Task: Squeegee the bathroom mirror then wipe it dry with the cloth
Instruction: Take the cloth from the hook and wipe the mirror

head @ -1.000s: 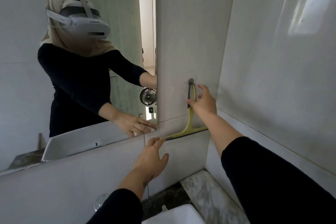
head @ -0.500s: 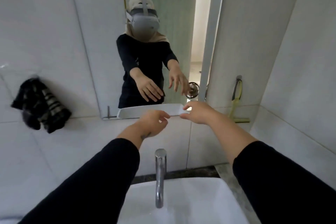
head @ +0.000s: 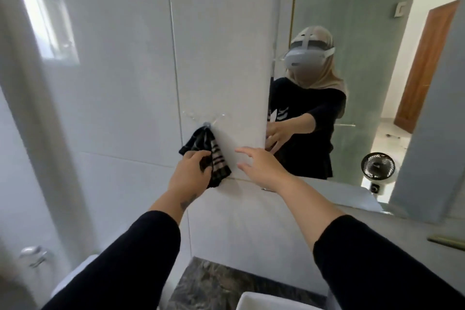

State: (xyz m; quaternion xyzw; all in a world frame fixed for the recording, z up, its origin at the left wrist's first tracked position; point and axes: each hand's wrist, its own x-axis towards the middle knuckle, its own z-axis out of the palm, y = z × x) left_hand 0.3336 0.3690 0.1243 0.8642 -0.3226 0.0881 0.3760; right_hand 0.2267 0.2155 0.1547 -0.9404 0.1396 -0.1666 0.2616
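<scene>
A dark cloth with pale stripes (head: pixel 216 158) hangs from a clear hook (head: pixel 206 124) on the white tiled wall, left of the mirror (head: pixel 364 78). My left hand (head: pixel 191 173) is closed around the cloth's lower left part. My right hand (head: pixel 259 166) hovers just right of the cloth, fingers spread, holding nothing. The mirror fills the right side and shows my reflection. The squeegee is out of view.
A white basin corner (head: pixel 254 301) and dark marble counter (head: pixel 226 282) lie below. A white toilet (head: pixel 73 277) and a chrome fitting (head: pixel 32 255) sit at lower left. The mirror reflects a small black fan (head: pixel 377 166) and a wooden door (head: pixel 425 65).
My view swung left from the squeegee hanging on the right wall, past the basin, to the cloth. My left hand has taken hold of the cloth; my right hand let go of the squeegee.
</scene>
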